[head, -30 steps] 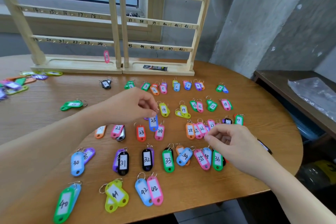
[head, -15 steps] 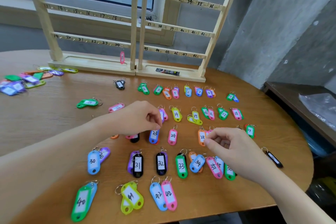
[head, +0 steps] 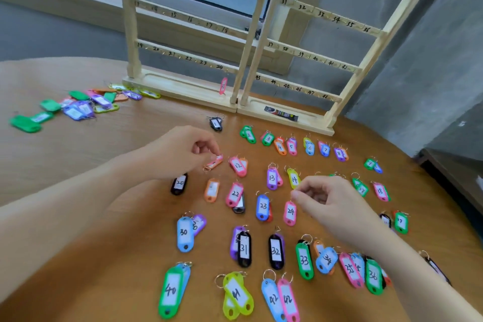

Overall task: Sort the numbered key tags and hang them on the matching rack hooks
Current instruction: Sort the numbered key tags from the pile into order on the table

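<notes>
Many coloured numbered key tags lie in rows on the round wooden table [head: 78, 165], such as tag 12 [head: 238, 166], tag 24 [head: 290, 213] and tag 31 [head: 244, 248]. My left hand [head: 183, 151] pinches a pink tag [head: 214, 162] that touches the table left of tag 12. My right hand [head: 329, 198] hovers with fingers pinched just above tag 24; nothing shows between them. Two wooden racks [head: 251, 42] with numbered hooks stand at the back. One pink tag [head: 223, 85] hangs near hook 24.
A loose heap of unsorted tags [head: 78, 107] lies at the far left of the table. A small black packet [head: 281, 114] rests in the right rack's base. The table's edge curves away at the right, beside a grey wall and a lower shelf [head: 454, 172].
My left hand moved from the blue tag 23 up and left to a pink tag beside tag 12. My right hand moved up from the 25-26 tags to above tag 24. The camera shifted left.
</notes>
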A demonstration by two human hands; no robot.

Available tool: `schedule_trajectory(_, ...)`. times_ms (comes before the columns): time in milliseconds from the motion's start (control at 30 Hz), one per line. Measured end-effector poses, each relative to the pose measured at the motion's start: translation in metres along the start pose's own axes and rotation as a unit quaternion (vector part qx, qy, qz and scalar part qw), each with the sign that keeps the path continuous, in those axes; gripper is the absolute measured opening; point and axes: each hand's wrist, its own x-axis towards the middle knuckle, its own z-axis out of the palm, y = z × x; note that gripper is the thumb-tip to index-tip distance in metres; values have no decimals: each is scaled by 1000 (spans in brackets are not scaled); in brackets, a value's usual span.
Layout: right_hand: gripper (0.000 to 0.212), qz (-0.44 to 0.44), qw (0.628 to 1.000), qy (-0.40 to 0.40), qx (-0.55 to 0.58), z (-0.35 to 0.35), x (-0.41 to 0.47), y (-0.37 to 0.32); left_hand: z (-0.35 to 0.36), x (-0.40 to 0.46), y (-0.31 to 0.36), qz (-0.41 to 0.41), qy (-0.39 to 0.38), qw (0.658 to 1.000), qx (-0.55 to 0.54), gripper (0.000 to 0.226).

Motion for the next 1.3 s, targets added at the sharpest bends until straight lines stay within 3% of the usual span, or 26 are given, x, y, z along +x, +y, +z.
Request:
schedule_trajectory(267, 8, -69, 997, -26, -4, 52, 67, -56, -54, -16, -97, -42, 139, 982, 118, 11)
schedule_trajectory(400, 7, -109, 994, -21, -8, 72, 110, -90, -77, -12, -142, -58, 259, 934, 240, 10)
schedule_trajectory(567, 7, -143, 989, -22, -36, 98, 169, -120, -87, -5, -161, -187, 352, 880, 260, 22)
schedule_trajectory(900, 23, -161, 980, 18, -112, 183, 295, -145, -86, -4, -167, -281, 318, 849, 314, 43)
schedule_trajectory(1133, 28, -183, 971, 43, -147, 202, 321, -152, -87, -2, -171, -260, 297, 860, 324, 23)
schedule_trajectory(1300, 24, -201, 970, 80, -113, 207, 320, -145, -86, -2, -167, -257, 294, 866, 313, 24)
